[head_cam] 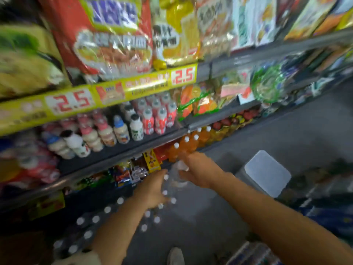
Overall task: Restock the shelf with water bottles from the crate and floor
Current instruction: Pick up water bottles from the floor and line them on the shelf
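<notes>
Right hand (193,169) is gripping a water bottle (176,175) while the left hand (152,188), fingers blurred and unreadable, is reaching among bottom-shelf bottles (107,210); next, seating it upright.

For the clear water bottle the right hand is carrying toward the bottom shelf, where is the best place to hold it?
Grip the clear plastic water bottle around its upper body, below the white cap, coming from the aisle side. It seems to stand roughly upright beside the orange drink bottles, so the shelf side is blocked. Blur hides the right hand fingers' exact placement.
</notes>
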Demonstrator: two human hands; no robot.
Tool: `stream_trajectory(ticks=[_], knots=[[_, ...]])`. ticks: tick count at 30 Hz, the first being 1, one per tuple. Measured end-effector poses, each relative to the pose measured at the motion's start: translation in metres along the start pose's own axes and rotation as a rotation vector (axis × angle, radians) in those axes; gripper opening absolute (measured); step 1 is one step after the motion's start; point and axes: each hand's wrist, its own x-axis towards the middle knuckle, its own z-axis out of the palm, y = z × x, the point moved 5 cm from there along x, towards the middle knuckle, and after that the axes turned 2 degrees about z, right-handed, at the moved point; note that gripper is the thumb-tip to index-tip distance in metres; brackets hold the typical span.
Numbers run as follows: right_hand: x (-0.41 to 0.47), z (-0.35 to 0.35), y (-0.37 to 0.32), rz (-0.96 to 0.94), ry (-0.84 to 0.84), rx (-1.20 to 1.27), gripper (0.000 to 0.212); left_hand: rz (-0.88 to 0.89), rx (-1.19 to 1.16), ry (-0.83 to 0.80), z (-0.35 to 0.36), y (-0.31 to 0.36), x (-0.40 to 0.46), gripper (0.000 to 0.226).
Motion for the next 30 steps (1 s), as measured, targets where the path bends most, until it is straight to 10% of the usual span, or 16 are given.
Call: stream_trajectory(ticks=[5,12,30], knots=[[-0.033,-0.156,-0.081,-0.098,0.186,-0.118,0.038,0.144,-0.115,0.123,-0.103,0.074,-0.037,0.091],[-0.094,-0.327,-0.203,-0.176,0.405,-0.234,0.031,0.251,-0.162,0.29,-0.236,0.152,-0.114,0.05],[-0.184,-0.55,-0.4,-0.509,0.724,0.009,0.034,0.37,-0.08,0.583,-0.477,0.265,-0.296,0.037]])
